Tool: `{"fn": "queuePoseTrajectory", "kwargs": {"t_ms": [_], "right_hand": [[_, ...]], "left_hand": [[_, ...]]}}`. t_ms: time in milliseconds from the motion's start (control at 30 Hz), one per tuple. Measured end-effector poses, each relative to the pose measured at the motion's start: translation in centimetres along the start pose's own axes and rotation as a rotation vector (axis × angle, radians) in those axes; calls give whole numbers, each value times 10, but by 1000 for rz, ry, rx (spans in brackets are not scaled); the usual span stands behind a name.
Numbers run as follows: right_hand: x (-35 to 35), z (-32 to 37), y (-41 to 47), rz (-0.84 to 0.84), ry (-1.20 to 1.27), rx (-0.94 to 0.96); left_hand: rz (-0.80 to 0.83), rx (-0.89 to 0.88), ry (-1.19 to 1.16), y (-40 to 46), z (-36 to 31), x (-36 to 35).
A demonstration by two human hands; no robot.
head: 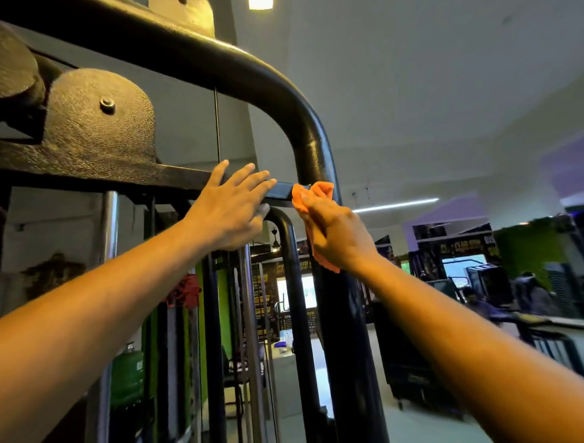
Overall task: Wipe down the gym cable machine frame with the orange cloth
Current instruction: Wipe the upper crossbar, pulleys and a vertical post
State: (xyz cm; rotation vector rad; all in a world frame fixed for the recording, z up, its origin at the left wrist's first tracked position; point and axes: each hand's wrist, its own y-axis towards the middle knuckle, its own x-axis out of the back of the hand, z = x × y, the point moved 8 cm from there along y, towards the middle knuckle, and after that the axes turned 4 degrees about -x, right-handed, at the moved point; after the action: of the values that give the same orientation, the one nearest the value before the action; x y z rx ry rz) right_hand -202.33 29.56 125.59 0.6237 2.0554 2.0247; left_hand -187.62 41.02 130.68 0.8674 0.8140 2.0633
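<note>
Orange cloth (316, 202) is bunching in the gripping right hand (339, 235) against the crossbar (282, 193) where it joins the black upright (319, 158). Left hand (229, 210) is bracing, fingers flat. Cloth possibly snagging on a small bolt there; loose tail could be slipping free.

— Where does the view look from?

— From the person's head, tilted upward: the curved black frame tube (303, 126) of the cable machine arches overhead and the ceiling light (260, 3) sits at the top edge.

— How near is it?

— At arm's reach. Both forearms run in from the bottom corners, and the left hand (227, 215) and right hand (338, 234) meet near the picture's centre on the flat crossbar (281, 193).

— Which way does it face?

— Forward through the machine into the gym hall, which opens at the right and looks small and far. The wide lens bends straight lines near the edges.

— A second view?

— No, just this one.
</note>
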Motion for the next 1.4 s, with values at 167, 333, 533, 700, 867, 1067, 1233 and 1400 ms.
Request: {"fn": "queuePoseTrajectory", "kwargs": {"t_ms": [167, 333, 533, 700, 867, 1067, 1233, 1400], "right_hand": [[54, -24, 14, -201, -127, -49], [66, -45, 43, -299, -190, -203], [-11, -63, 33, -127, -224, -232], [12, -80, 45, -289, -282, -176], [-23, -100, 67, -63, 258, -211], [-10, -95, 128, -122, 77, -257], [-12, -87, 96, -70, 167, -203], [-10, -88, 81, -73, 139, -226]], "left_hand": [[-20, 12, -195, 18, -9, 8], [-33, 32, -286, 43, -30, 11], [-69, 100, -267, 58, -38, 10], [-125, 145, -211, 81, -40, 12], [-117, 303, -434, 102, -41, -3], [-119, 540, -1005, 154, -42, -6], [-160, 584, -1241, 163, -32, -19], [-180, 526, -1344, 154, -21, -27]]}}
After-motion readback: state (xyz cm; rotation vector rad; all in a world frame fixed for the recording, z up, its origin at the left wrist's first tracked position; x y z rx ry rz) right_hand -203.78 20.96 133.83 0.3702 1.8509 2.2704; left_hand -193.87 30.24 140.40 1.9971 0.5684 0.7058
